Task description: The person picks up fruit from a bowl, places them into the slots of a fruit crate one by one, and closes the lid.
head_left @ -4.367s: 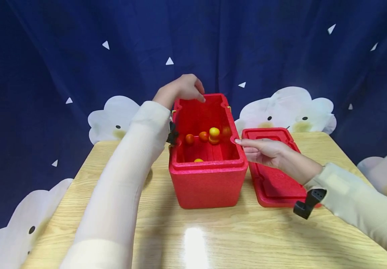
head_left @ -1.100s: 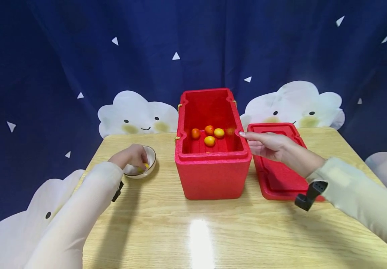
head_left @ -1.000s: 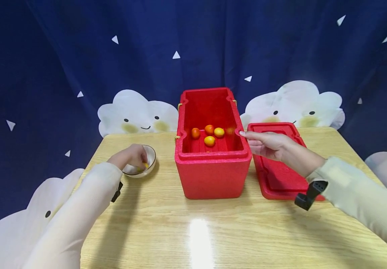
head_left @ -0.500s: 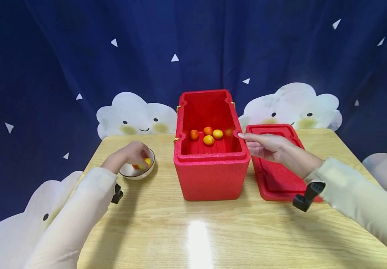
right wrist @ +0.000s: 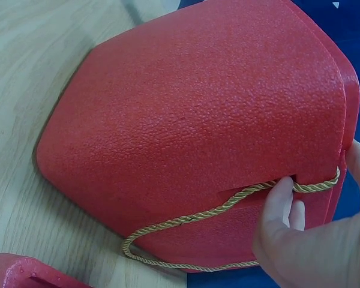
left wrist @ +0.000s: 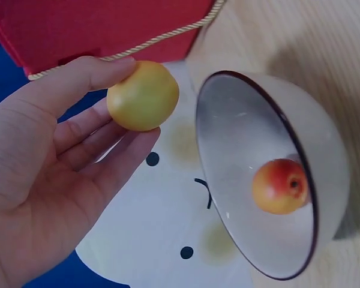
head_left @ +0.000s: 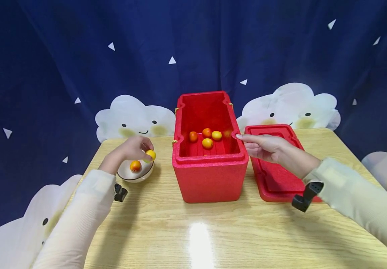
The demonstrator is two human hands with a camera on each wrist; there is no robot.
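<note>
In the head view my left hand point(head_left: 136, 148) is raised over the right side of a white bowl point(head_left: 135, 179), pinching a round yellow fruit point(left wrist: 143, 96) between thumb and fingers. Another fruit, orange-red with a small dark hollow point(left wrist: 280, 186), lies in the bowl. My right hand point(head_left: 264, 146) holds the right side of a red foam box point(head_left: 210, 183): the thumb is at the rim notch and the fingers are against the outer wall, by the gold rope handle point(right wrist: 213, 211). Inside the open box lie several fruits, among them a yellow-orange one point(head_left: 207, 143) and a redder one point(head_left: 193, 136).
The red lid point(head_left: 280, 179) of the box lies on the wooden table point(head_left: 166, 235) to the right, partly under my right forearm. A dark blue curtain point(head_left: 193, 45) with white cloud shapes stands behind the table.
Earlier my left hand was over the box's far end. It then reached into the bowl and has now risen slightly with the yellow fruit, exposing the orange-red one. The right hand stays at the rim.
</note>
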